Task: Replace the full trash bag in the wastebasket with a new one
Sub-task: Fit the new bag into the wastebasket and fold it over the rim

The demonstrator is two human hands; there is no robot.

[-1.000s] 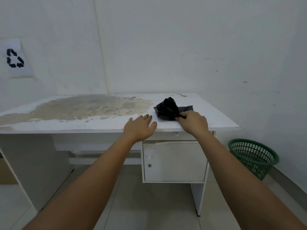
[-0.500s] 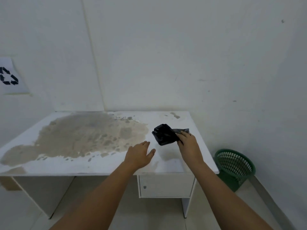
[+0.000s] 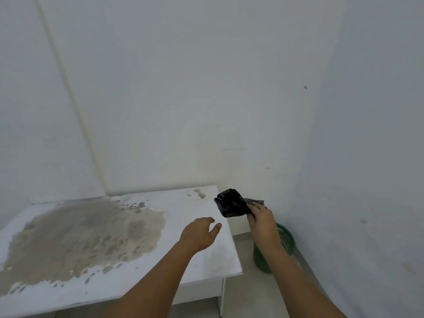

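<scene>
The desk [image 3: 202, 260] is white, with a large brown patch of worn surface covering its left and middle portions. All positions below are referenced to this desk.

My right arm extends forward past the right edge of the desk. My right hand [image 3: 262, 220] is held above the gap between the right edge of the desk and the wall, palm turned inward, with fingers and thumb pinching the trash bag [image 3: 231, 205].

My left arm extends diagonally over the front right portion of the desk. My left hand [image 3: 198, 234] hovers above the desk surface near its right edge, released, holding nothing, fingers loosely spread and slightly bent, thumb pointing toward the right edge.

The wastebasket [image 3: 285, 243] is green, with open mesh walls. It stands on the floor to the right of the desk, partly hidden behind my right forearm.

The trash bag is black and crumpled into a compact bundle, level with the far right corner of the desk. Its long axis runs roughly left to right, with a thin strip trailing rightward over my fingers.
</scene>
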